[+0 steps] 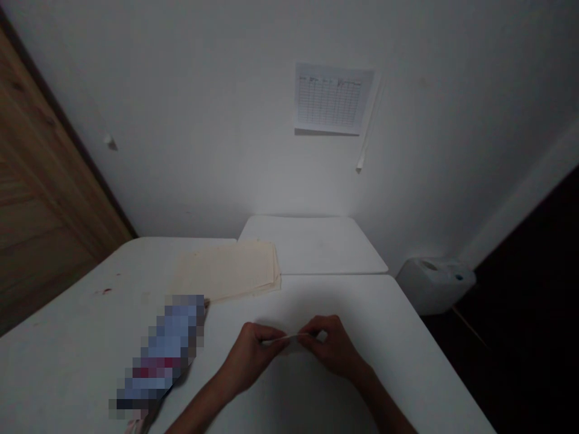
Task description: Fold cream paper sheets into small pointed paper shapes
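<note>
Over the white table (289,398), both my hands are closed in a pinch with their fingertips almost meeting. A thin, pale strip (294,336) spans the short gap between them. My left hand (253,352) grips one end of it between thumb and fingers, and my right hand (332,346) grips the other. Only a sliver shows, so I cannot tell if it is thread, paper or something else. Beyond my left hand lies a stack of cream-coloured sheets (230,268) with uneven edges.
A pixelated blue-grey shape (165,343) covers something left of my hands. A smaller white panel (312,241) sits against the wall. On the floor at right stands a white plastic container (434,286). A printed chart (333,99) hangs on the wall; wood (49,144) is at left.
</note>
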A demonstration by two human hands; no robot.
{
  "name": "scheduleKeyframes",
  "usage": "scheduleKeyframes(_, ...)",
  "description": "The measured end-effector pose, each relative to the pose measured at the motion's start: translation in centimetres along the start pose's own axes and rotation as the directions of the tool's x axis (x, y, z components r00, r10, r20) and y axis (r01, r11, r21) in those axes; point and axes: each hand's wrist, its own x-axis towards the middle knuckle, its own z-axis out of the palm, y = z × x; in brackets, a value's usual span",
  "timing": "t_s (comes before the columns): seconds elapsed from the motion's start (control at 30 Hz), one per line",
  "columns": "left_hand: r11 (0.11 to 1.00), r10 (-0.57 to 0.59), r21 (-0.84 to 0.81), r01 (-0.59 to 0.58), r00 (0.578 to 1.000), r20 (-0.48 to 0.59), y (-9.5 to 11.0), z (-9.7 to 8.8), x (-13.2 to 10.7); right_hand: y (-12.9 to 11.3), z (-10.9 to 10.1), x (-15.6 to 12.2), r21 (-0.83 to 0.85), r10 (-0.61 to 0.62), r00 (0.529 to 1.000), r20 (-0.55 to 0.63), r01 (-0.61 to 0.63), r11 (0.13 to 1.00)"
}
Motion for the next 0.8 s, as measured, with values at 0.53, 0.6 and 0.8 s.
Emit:
scheduleKeyframes(0.53, 1.000, 0.012, 0.029, -0.012, 1.000, -0.008, -0.5, 0.1, 0.4, 0.7, 0.3, 0.4, 0.148, 0.064, 0.997, 0.052, -0.071, 0.987)
scheduleKeyframes(0.6, 0.998, 0.027, 0.057, -0.023, 0.997, -0.069, -1.1, 0.1, 0.2, 1.0, 0.3, 0.5, 0.187, 0.098, 0.995, 0.027, -0.101, 0.977)
scheduleKeyframes(0.8, 0.967, 0.223, 0.155, -0.200, 0.963, -0.152, -2.6, 0.3, -0.6, 1.8, 0.3, 0.8, 0.277, 0.169, 0.985, 0.017, -0.167, 0.946)
